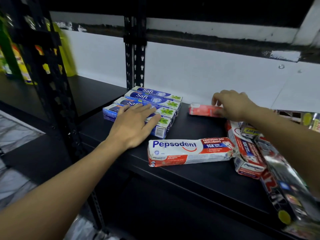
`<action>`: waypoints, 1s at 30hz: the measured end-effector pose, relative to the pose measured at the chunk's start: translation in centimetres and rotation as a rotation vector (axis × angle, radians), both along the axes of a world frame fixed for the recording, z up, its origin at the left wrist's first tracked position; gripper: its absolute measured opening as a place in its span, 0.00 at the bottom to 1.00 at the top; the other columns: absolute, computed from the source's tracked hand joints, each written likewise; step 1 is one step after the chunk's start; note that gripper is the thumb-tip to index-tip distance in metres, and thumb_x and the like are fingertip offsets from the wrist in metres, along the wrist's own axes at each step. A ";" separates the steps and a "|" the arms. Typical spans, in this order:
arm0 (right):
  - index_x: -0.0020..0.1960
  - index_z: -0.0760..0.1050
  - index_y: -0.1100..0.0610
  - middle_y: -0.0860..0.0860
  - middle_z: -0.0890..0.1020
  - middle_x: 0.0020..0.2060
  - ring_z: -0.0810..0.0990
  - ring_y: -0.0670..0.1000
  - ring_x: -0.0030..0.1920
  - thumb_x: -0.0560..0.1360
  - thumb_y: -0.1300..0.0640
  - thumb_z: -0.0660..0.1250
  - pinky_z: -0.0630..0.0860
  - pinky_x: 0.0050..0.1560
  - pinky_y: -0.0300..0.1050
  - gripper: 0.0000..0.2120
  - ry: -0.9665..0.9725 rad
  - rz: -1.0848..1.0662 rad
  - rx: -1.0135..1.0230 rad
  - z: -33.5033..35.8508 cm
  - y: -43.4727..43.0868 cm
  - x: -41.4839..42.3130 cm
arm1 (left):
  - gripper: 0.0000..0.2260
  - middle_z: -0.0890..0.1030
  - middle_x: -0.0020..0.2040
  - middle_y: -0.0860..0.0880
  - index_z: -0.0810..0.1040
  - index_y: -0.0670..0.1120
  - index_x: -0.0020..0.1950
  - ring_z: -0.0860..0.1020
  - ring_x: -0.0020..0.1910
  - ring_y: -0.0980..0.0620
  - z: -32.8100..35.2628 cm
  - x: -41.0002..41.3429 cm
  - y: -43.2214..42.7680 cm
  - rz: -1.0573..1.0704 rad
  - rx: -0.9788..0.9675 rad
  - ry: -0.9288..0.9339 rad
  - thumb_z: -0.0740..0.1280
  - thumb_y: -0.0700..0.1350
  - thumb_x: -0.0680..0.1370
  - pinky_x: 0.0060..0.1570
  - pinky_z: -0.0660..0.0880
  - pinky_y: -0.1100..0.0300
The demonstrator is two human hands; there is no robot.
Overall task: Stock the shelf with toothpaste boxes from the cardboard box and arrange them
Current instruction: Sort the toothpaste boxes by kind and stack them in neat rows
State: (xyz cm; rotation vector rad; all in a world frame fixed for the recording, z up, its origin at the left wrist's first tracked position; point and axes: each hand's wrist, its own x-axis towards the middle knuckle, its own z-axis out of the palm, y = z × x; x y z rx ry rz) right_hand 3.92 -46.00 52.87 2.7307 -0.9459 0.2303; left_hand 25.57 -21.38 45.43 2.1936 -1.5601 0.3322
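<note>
Four Safi boxes (156, 94) sit on the shelf (190, 129) under the flat, straight-fingered left grip (133, 125), while the right grip (233, 106) pinches a red toothpaste box (202, 110): light, crushable card, probably best held by its long sides.

White painted wall (190, 66) behind the grip, scuffed dark strip (207, 38) above it. Black perforated metal upright (135, 54) off to the grip's left, matte black shelf board (199, 127) beneath, grey marbled floor (13, 132) far down-left.
</note>
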 end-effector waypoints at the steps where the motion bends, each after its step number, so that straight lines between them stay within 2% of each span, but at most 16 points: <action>1: 0.51 0.76 0.48 0.49 0.79 0.52 0.77 0.52 0.50 0.74 0.49 0.71 0.71 0.54 0.49 0.08 -0.042 0.040 0.087 0.0 -0.1 -0.1 | 0.27 0.64 0.77 0.57 0.67 0.57 0.76 0.58 0.77 0.55 0.0 0.0 0.0 0.002 0.003 0.001 0.46 0.65 0.82 0.76 0.47 0.51; 3: 0.45 0.78 0.46 0.47 0.81 0.50 0.79 0.47 0.43 0.74 0.53 0.73 0.71 0.49 0.44 0.04 -0.053 0.083 0.229 0.6 0.2 -0.4 | 0.28 0.65 0.77 0.57 0.67 0.57 0.75 0.58 0.77 0.55 0.0 -0.1 0.1 0.002 0.004 0.002 0.46 0.67 0.81 0.76 0.47 0.51; 4: 0.45 0.79 0.46 0.46 0.82 0.50 0.78 0.45 0.42 0.74 0.54 0.73 0.69 0.48 0.43 0.05 -0.044 0.087 0.237 0.9 0.2 -0.5 | 0.29 0.65 0.77 0.57 0.68 0.57 0.75 0.58 0.77 0.55 0.1 -0.1 0.1 0.001 0.004 0.002 0.45 0.67 0.80 0.76 0.47 0.51; 7: 0.51 0.79 0.48 0.49 0.81 0.55 0.74 0.47 0.47 0.73 0.53 0.74 0.67 0.49 0.42 0.08 -0.046 0.052 0.193 1.3 -0.1 -0.3 | 0.30 0.65 0.77 0.57 0.68 0.56 0.75 0.59 0.77 0.55 0.1 -0.1 0.1 0.004 0.004 -0.001 0.44 0.67 0.79 0.75 0.48 0.51; 11: 0.63 0.74 0.50 0.51 0.78 0.63 0.77 0.54 0.57 0.72 0.50 0.75 0.70 0.55 0.45 0.22 0.030 -0.055 0.287 0.8 -0.2 0.4 | 0.29 0.66 0.76 0.57 0.68 0.57 0.75 0.59 0.77 0.55 0.0 -0.1 0.1 0.009 -0.002 0.000 0.45 0.67 0.80 0.75 0.49 0.51; 14: 0.60 0.73 0.48 0.52 0.78 0.63 0.82 0.55 0.50 0.71 0.52 0.76 0.70 0.48 0.43 0.20 -0.006 -0.080 0.355 0.3 -0.6 0.9 | 0.28 0.65 0.77 0.56 0.68 0.57 0.75 0.59 0.77 0.55 0.0 -0.1 0.1 0.012 0.008 -0.001 0.46 0.66 0.81 0.76 0.48 0.50; 17: 0.58 0.72 0.48 0.53 0.79 0.61 0.79 0.54 0.50 0.71 0.51 0.76 0.71 0.49 0.44 0.18 -0.018 -0.089 0.311 0.1 -1.1 1.3 | 0.30 0.65 0.77 0.56 0.67 0.57 0.75 0.58 0.77 0.55 0.1 -0.2 0.1 0.013 0.013 -0.003 0.44 0.67 0.79 0.76 0.48 0.51; 21: 0.62 0.72 0.49 0.55 0.78 0.61 0.75 0.56 0.56 0.72 0.48 0.74 0.73 0.57 0.49 0.21 -0.007 -0.106 0.237 -0.3 -1.5 2.0 | 0.29 0.64 0.77 0.56 0.67 0.57 0.75 0.58 0.77 0.56 0.0 0.0 -0.1 0.015 0.016 -0.004 0.45 0.67 0.80 0.76 0.48 0.50; 26: 0.62 0.72 0.49 0.55 0.78 0.61 0.75 0.57 0.58 0.72 0.46 0.74 0.74 0.58 0.51 0.22 -0.009 -0.112 0.210 -0.5 -1.6 2.8 | 0.31 0.64 0.77 0.56 0.67 0.57 0.76 0.58 0.77 0.56 0.0 -0.1 -0.1 0.018 0.016 -0.004 0.42 0.68 0.78 0.76 0.48 0.51; 30: 0.62 0.73 0.49 0.54 0.78 0.61 0.75 0.57 0.58 0.72 0.46 0.74 0.73 0.59 0.52 0.22 -0.008 -0.115 0.200 -0.4 -1.6 3.4 | 0.28 0.64 0.77 0.56 0.66 0.57 0.76 0.57 0.77 0.56 0.2 -0.2 0.1 0.022 0.022 0.002 0.45 0.67 0.81 0.76 0.48 0.51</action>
